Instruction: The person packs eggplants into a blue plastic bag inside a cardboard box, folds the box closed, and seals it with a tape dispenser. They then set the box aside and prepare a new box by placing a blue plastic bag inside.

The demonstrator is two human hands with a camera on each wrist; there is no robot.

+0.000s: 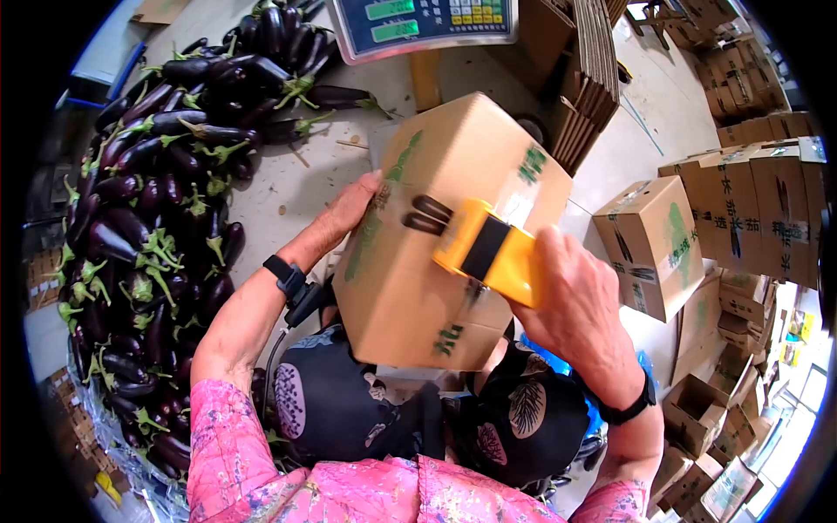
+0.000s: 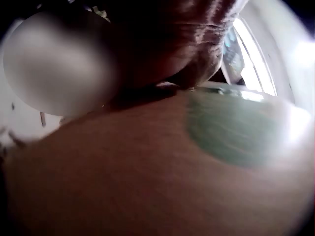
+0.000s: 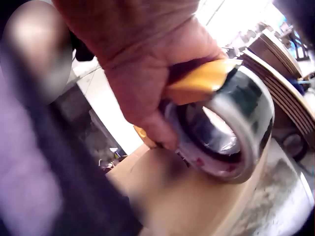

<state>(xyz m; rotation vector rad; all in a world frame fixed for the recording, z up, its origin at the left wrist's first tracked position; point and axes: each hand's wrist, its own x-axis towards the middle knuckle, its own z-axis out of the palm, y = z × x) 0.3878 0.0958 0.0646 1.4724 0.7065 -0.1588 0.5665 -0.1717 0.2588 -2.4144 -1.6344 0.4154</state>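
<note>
A cardboard carton (image 1: 436,288) with green printing and eggplant pictures is tilted over the person's lap. The left hand (image 1: 356,202) presses against its left side; in the left wrist view, that hand (image 2: 197,49) lies along the carton's wall (image 2: 133,172), its fingertips out of sight. The right hand (image 1: 571,283) grips a yellow tape dispenser (image 1: 514,268) over the carton's top face. A large roll of printed tape (image 3: 251,118) shows in the right wrist view, beside the right hand's (image 3: 147,73) thumb and close over the cardboard.
Eggplants (image 1: 166,192) are heaped on the floor at left. A digital scale (image 1: 418,26) stands ahead, with flattened cartons (image 1: 593,87) stacked to its right. One printed carton (image 1: 649,244) stands at right, before a stack of closed cartons (image 1: 758,205). Open boxes (image 1: 697,405) lie at lower right.
</note>
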